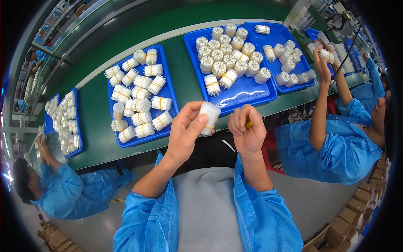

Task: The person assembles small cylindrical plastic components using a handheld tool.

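In front of my chest, my left hand is closed around a bundle of white plastic tubes, bound with a thin yellow band. The bundle is nearly upright, its round top facing me. Just right of it and apart from it, my right hand is curled shut. A bit of something yellow shows between its fingers; the rest is hidden. Beyond my hands stands a blue tray with many similar bundles, most on end. Another blue tray, to the left, holds bundles mostly lying on their sides.
A third blue tray with bundles adjoins on the right. All rest on a green workbench. To the right, a co-worker in blue holds a bundle; at left another person reaches toward a further tray. Cardboard boxes line the floor.
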